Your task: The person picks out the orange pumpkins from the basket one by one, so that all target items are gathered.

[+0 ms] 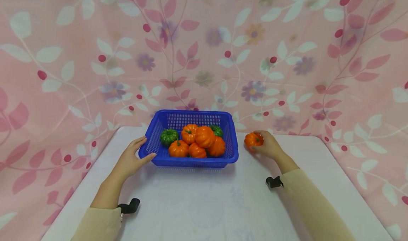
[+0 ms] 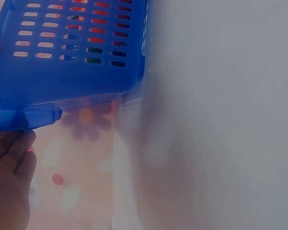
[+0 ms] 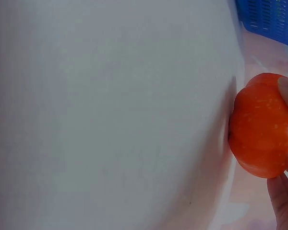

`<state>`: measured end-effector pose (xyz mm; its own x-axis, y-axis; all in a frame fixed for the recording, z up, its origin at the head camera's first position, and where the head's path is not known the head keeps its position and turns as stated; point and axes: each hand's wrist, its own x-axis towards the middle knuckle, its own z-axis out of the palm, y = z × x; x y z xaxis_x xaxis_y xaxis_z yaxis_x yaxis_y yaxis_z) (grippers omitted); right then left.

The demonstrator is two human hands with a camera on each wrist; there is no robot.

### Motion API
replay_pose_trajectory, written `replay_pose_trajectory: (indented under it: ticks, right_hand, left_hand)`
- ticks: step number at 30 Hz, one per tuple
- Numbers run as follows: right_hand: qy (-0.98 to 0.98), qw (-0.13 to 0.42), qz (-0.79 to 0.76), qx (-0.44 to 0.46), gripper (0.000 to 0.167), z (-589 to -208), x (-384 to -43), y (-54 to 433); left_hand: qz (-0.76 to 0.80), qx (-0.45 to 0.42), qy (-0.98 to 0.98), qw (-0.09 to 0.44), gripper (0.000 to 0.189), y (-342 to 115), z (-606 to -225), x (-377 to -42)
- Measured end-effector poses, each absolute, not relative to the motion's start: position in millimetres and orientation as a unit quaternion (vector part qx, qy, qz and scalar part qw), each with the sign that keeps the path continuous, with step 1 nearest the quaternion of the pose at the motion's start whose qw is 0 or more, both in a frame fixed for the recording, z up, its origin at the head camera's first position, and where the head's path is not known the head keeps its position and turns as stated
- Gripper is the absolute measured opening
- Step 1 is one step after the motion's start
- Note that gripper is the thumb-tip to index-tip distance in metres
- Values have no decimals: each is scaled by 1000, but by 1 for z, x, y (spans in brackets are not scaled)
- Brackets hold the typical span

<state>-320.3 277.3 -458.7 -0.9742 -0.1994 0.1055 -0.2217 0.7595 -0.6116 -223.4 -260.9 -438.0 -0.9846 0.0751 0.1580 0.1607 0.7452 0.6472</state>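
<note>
Beige sleeves (image 1: 313,202) are showing nearest; the left hand (image 1: 130,159) is touching a blue basket (image 1: 188,161), fingers loosely spread, the right hand (image 1: 270,147) gripping an orange pumpkin (image 1: 251,140)

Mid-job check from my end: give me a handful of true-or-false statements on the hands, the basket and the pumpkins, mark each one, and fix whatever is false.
1. The right hand holds an orange pumpkin outside the blue basket. True.
2. The left hand is in among the pumpkins. False: it is at the basket's left rim.
3. Two green pumpkins show in the basket. True.
4. The held pumpkin is on the basket's left side. False: it is on the right side.
5. The basket stands on a white tabletop. True.
6. Only one orange pumpkin shows inside the basket. False: several orange pumpkins do.
</note>
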Motion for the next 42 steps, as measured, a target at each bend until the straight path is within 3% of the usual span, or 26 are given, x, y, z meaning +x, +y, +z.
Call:
replay_pose_trajectory:
  ticks: [42]
  right_hand:
    - [-934, -9, 353, 54, 71, -467, -339, 264]
  left_hand:
    - [-345, -57, -935, 57, 91, -260, -434, -222]
